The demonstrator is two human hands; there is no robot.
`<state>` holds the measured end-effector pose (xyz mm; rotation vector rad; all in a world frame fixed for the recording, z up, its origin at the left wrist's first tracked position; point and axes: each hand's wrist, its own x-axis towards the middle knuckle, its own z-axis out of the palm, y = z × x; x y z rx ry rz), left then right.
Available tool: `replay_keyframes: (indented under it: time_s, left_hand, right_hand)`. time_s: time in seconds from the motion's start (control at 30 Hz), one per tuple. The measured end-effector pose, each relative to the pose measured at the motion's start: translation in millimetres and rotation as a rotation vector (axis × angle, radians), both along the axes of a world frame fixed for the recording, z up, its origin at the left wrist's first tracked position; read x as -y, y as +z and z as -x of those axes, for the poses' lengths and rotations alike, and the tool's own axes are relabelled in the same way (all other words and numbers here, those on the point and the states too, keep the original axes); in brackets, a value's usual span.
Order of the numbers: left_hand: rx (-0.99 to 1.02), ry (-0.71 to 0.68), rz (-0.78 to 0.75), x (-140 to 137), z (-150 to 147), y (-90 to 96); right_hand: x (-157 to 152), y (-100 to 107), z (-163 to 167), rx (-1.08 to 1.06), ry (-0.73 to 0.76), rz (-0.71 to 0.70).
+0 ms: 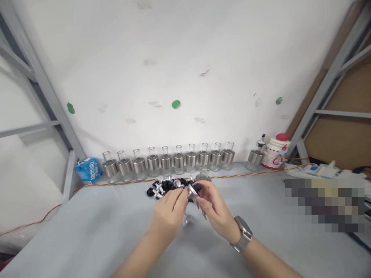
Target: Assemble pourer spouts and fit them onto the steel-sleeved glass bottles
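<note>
Between my two hands is a bottle pourer (193, 190) with a silver collar and a black ribbed stopper end, tilted up to the right. My left hand (169, 210) is closed around its silver side. The curled fingers of my right hand (216, 210), with a watch on the wrist, close around the black end. Just behind the right fingers stands a glass bottle (203, 172), its lower part hidden by the hand. A loose pile of black and silver pourer parts (158, 189) lies behind my left hand. One blurred silver part (188, 220) is below the hands.
A row of several glass bottles with steel sleeves (165, 161) stands along the wall. At the right are a bottle with a pourer fitted (256, 156) and a white jar with a red lid (275, 152). A blue carton (88, 170) sits left; a twisted wire (240, 176) crosses the table.
</note>
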<state>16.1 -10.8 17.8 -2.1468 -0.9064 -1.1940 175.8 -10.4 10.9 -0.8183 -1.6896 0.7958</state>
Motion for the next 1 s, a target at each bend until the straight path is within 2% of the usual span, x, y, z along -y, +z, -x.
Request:
replay_keyframes:
  time_s: [0.1, 0.2, 0.27, 0.33, 0.43, 0.53, 0.6, 0.67, 0.77, 0.9, 1.0]
  left_hand:
    - [-0.002, -0.013, 0.033, -0.3, 1.3, -3.3]
    - [0.057, -0.081, 0.13, -1.3, 0.3, -8.2]
    - [0.147, -0.14, 0.261, -0.9, -2.8, -10.4]
    - [0.277, -0.193, 0.484, 0.9, -8.4, -9.9]
    - [0.58, -0.296, 0.955, 5.4, -18.4, -2.8]
    - [0.833, -0.521, 1.465, 8.5, -22.5, 9.1]
    - [0.888, -0.697, 1.669, 8.9, -20.0, 16.9]
    - [0.938, -0.822, 1.756, 8.1, -15.7, 22.5]
    - [1.01, -0.93, 1.866, 5.7, -11.1, 24.8]
    - [1.111, -0.986, 1.934, 3.1, -10.8, 19.8]
    - [1.285, -1.064, 2.021, 3.2, -11.1, 15.9]
  right_hand:
    - [-1.9, -0.7, 0.8, 0.118, -0.123, -0.073]
    - [-2.6, 0.9, 3.7, 0.105, -0.107, -0.022]
    - [-3.1, 3.0, 4.7, 0.066, -0.09, 0.016]
    - [-4.5, 4.8, 4.1, 0.048, -0.093, 0.039]
    - [-7.6, 5.6, 1.2, 0.033, -0.133, 0.055]
    - [-9.4, 6.3, -1.4, 0.015, -0.094, 0.067]
    - [-8.9, 8.2, -2.2, -0.008, -0.031, 0.083]
    - [-7.9, 10.4, -2.3, -0.062, 0.012, 0.105]
    - [-7.2, 12.3, -1.8, -0.158, 0.042, 0.134]
    - [-7.8, 10.8, -0.6, -0.213, 0.082, 0.176]
    - [-8.1, 10.4, 0.0, -0.226, 0.095, 0.173]
